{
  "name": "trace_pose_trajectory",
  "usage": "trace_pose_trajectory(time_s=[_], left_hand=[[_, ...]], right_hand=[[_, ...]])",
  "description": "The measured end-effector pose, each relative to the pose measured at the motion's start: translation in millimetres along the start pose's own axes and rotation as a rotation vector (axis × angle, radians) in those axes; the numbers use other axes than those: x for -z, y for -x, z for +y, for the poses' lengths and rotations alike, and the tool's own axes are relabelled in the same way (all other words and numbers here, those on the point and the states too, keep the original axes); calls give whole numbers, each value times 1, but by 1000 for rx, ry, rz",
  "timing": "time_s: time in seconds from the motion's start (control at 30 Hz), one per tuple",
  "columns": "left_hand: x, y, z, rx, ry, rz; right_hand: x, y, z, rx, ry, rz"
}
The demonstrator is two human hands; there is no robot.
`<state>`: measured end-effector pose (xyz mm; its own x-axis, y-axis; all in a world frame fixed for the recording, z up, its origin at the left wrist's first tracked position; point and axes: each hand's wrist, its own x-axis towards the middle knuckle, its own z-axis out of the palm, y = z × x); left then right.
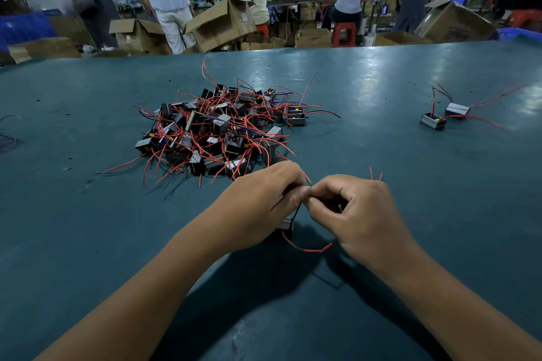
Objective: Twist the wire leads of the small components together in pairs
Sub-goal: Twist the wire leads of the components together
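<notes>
1. While untwisted components point(217, 129) wait heaped on the table point(88, 214), left of centre,
2. the left hand point(258, 199) steadies one component point(286, 224), its grip pinching red leads point(306, 250).
3. Fingertip to fingertip, the right hand point(357, 214) pinches them, likely to twist.
4. Two components point(444, 116), apparently a finished pair, sit far right.

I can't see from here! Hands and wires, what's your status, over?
Left hand and right hand pinching red leads together. Component under left hand. Pile ahead, nothing blocking.

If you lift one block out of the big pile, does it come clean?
Probably not: the pile has red wires looped across blocks, so neighbours likely drag along. The wires look thin and floppy. The boxy blocks probably won't roll.
</notes>
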<state>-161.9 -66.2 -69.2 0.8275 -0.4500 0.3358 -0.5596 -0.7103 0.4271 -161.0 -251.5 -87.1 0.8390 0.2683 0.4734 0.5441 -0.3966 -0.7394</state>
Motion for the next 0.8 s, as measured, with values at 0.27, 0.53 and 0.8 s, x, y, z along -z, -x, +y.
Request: trace_pose_trajectory(time_s=[0.27, 0.53, 0.8], left_hand=[[-4, -2, 2, 70, 93, 53], [-7, 1, 4, 193, 259, 151], [-10, 1, 10, 369, 284, 196]], right_hand=[[-3, -1, 1, -92, -96, -2], [-4, 1, 1, -68, -71, 18], [-9, 3, 0, 46, 110, 37]])
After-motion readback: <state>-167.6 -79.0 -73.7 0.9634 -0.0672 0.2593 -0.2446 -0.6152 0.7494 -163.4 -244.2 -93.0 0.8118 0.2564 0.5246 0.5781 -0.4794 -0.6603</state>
